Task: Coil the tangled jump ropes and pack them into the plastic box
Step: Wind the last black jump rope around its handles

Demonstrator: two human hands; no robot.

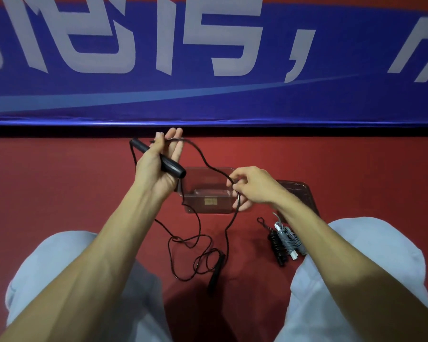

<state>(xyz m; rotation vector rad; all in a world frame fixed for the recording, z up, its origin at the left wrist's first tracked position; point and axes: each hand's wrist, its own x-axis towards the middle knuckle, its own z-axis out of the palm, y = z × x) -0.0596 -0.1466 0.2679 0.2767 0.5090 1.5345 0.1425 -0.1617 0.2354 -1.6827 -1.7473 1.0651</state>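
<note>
My left hand (158, 161) is raised palm up and holds one black handle (173, 167) of a thin black jump rope (203, 156), the thumb pressing it against the palm. The rope arcs to my right hand (252, 187), which pinches it above the clear plastic box (208, 202). From there it drops to the red floor in loose loops (195, 253), ending at the second black handle (215, 272) between my knees. Two coiled ropes, one black (277, 245) and one grey (289, 240), lie side by side right of the box.
The box's clear lid (299, 191) lies on the floor behind my right wrist. A blue banner (208, 58) with white lettering stands along the far edge of the red floor. My knees (67, 267) in light trousers frame the working spot.
</note>
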